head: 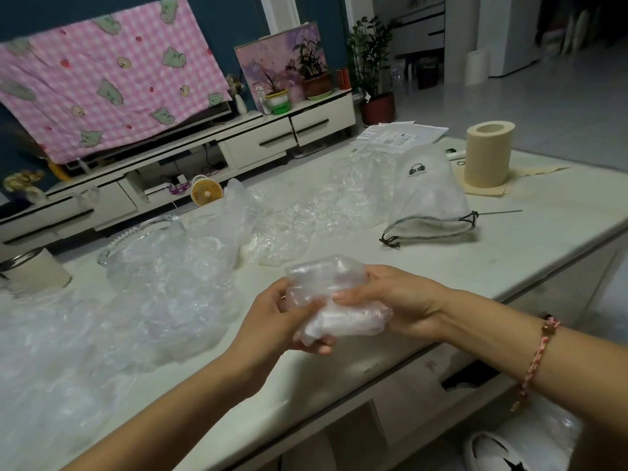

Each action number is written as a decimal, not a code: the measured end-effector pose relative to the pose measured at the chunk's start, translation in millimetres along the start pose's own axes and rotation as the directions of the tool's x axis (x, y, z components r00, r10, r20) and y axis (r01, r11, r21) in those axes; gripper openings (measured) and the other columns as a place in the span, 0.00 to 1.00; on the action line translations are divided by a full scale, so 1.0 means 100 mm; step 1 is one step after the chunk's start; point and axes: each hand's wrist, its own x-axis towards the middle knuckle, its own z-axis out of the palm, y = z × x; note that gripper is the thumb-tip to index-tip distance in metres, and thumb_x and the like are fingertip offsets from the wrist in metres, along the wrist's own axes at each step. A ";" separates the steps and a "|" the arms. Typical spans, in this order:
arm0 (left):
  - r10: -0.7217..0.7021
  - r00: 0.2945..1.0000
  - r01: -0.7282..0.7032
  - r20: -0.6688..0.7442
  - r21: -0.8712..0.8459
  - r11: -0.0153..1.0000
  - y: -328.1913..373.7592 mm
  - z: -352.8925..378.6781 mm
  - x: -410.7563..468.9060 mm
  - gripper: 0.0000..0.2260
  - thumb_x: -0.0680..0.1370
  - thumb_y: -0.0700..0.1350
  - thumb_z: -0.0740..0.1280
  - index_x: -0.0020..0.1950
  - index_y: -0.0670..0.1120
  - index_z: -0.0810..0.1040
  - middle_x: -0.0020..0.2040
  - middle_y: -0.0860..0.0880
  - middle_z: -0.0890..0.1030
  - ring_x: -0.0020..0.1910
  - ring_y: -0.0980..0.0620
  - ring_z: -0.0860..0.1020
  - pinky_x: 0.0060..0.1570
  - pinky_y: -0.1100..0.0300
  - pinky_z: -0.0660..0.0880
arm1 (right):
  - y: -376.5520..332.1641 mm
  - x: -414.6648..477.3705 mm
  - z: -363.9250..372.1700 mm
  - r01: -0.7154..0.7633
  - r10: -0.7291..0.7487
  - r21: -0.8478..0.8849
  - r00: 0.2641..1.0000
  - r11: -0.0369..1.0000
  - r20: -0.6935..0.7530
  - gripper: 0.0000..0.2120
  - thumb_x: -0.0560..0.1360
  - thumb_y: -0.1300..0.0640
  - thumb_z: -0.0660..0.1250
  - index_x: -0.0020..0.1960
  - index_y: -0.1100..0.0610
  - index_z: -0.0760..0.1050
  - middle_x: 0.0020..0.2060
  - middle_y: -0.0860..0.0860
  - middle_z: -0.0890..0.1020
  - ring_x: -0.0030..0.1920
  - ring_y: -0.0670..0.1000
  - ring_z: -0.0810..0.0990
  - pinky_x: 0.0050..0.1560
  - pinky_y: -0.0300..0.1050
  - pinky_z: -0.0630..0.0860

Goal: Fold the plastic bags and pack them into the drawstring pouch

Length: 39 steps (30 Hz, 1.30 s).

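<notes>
Where the hands meet: a folded, clear, crinkled plastic bag (334, 297) is held as a thick wad above the near edge of the pale stone-topped table (475, 260).
Left hand (272, 321): fingers curl under the wad from below, thumb laid across its front, gripping it.
Right hand (397, 300): thumb presses the front and the fingers wrap behind, gripping the same wad.
Handling: the film looks very light, soft and slick. It probably traps air and springs open once pressure eases, so a firm squeeze across the folded middle, not the loose edges, seems wise.
Destination: a white fabric drawstring pouch with black cords (431, 198) lies flat on the table, well apart from the wad, to the far right. Its mouth is turned toward the person and gapes only slightly, so one hand will likely have to hold it open.
Waiting work: loose clear plastic bags (163, 283) spread in heaps over the left and middle of the table, unfolded.
In the way: little lies between wad and pouch. A thin dark rod (499, 212) lies just beside the pouch's right cord.
Nearby: a ridged clear glass dish (142, 232) sits partly under the loose film, easy to knock. A cream paper roll (487, 154) stands behind the pouch, and a metal-rimmed tin (37, 271) stands at far left.
</notes>
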 end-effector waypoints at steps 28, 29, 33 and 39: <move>0.208 0.946 -0.293 0.248 0.388 0.874 -0.03 -0.04 0.02 0.11 0.63 0.36 0.64 0.29 0.51 0.80 0.46 0.54 0.80 0.30 0.57 0.76 0.25 0.66 0.69 | -0.14 -0.14 -0.09 -0.067 0.195 -0.692 0.975 0.719 0.107 0.09 0.71 0.61 0.72 0.50 0.63 0.79 0.40 0.53 0.80 0.40 0.49 0.78 0.43 0.37 0.74; 0.178 0.952 -0.269 0.247 0.407 0.873 -0.04 -0.06 0.03 0.09 0.64 0.38 0.64 0.32 0.50 0.82 0.46 0.54 0.80 0.33 0.57 0.77 0.27 0.65 0.70 | -0.14 -0.13 -0.09 -0.061 0.157 -0.709 0.985 0.702 0.070 0.07 0.71 0.62 0.73 0.48 0.62 0.80 0.38 0.52 0.80 0.38 0.48 0.78 0.42 0.36 0.74; -0.014 0.972 -0.045 0.235 0.243 0.969 -0.04 -0.13 0.10 0.19 0.64 0.54 0.66 0.44 0.41 0.82 0.46 0.43 0.81 0.41 0.51 0.78 0.37 0.61 0.75 | -0.11 -0.09 -0.12 -0.079 0.061 -0.672 0.997 0.737 -0.050 0.04 0.70 0.65 0.73 0.44 0.60 0.79 0.37 0.53 0.80 0.39 0.51 0.78 0.41 0.41 0.74; 0.063 0.997 -0.081 0.055 0.455 0.887 -0.06 -0.03 0.16 0.03 0.66 0.46 0.72 0.37 0.49 0.80 0.37 0.54 0.80 0.35 0.57 0.76 0.36 0.70 0.72 | -0.07 -0.11 -0.08 -0.049 0.060 -0.547 0.998 0.835 0.002 0.05 0.75 0.56 0.68 0.42 0.55 0.76 0.35 0.49 0.79 0.35 0.46 0.77 0.37 0.36 0.74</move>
